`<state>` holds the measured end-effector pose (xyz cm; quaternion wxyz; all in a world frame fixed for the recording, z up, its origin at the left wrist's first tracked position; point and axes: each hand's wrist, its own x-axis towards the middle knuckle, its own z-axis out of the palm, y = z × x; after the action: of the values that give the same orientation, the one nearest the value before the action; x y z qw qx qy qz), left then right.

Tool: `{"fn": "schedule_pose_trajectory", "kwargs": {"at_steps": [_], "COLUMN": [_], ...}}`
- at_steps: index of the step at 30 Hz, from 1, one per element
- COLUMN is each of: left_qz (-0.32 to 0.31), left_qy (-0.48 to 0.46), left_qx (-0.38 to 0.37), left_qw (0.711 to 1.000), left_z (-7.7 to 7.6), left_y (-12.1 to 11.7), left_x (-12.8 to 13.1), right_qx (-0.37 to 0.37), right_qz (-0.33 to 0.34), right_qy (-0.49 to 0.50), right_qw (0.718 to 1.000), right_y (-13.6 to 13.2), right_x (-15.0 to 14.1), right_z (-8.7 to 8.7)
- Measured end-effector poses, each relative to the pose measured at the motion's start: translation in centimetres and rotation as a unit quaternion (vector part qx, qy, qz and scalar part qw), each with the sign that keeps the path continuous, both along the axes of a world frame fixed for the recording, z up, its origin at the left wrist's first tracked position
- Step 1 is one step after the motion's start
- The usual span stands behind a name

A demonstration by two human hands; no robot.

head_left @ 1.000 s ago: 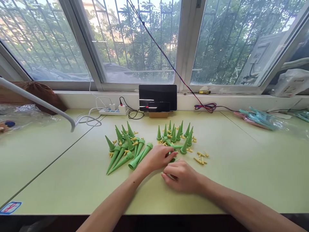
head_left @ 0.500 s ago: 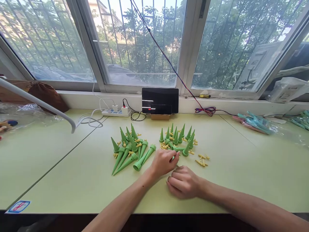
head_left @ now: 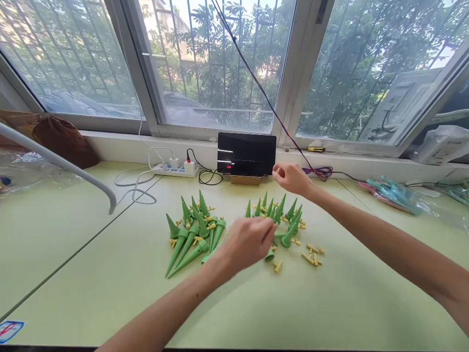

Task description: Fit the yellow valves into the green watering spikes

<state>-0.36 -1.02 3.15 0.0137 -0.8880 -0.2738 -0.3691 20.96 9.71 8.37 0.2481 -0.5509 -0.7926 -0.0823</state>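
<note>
My left hand (head_left: pixel 251 240) hangs over the front of the right-hand group of green plastic spikes (head_left: pixel 287 238), its fingers curled in. Whatever those fingers hold, if anything, is hidden by the hand. Up by the right edge of the black tablet (head_left: pixel 245 154), my right hand (head_left: pixel 292 179) is raised with its fingers curled and closed, showing nothing in them. To the left lies a second group of green spikes (head_left: pixel 188 244), some upright and some on their sides. Small yellow valve-like pieces (head_left: pixel 311 259) lie loose at the right, and one yellow piece (head_left: pixel 277 267) lies nearer.
A cardboard stand (head_left: pixel 245 180) supports the tablet. A white power strip (head_left: pixel 176 169) with cables sits behind the left group. A grey curved tube (head_left: pixel 73 168) crosses the left side. Bagged teal items (head_left: pixel 394 193) lie at the right, and a cutter (head_left: pixel 315 149) is on the sill.
My right hand has moved away from my left, up and forward to the tablet's edge. My left hand stays near the spikes. A loose yellow piece now shows in front. The view has shifted.
</note>
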Motion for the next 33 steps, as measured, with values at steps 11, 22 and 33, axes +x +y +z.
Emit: {"fn": "schedule_pose_trajectory", "kwargs": {"at_steps": [11, 22, 33], "left_qz": [0.349, 0.324, 0.292], "left_qy": [0.242, 0.324, 0.361], "left_qx": [-0.152, -0.103, -0.078], "left_qw": [0.893, 0.883, 0.882], "left_z": [4.5, 2.5, 4.0], "left_y": [22.4, 26.1, 27.1], "left_x": [-4.2, -3.7, -4.9], "right_qx": [-0.177, -0.240, -0.216], "right_qz": [-0.174, -0.227, -0.225], "right_qy": [0.041, 0.149, 0.213], "right_qw": [0.968, 0.932, 0.926], "right_y": [12.9, 13.8, 13.0], "right_x": [-2.9, -4.1, -3.5], "right_z": [-4.3, -5.7, -5.6]}}
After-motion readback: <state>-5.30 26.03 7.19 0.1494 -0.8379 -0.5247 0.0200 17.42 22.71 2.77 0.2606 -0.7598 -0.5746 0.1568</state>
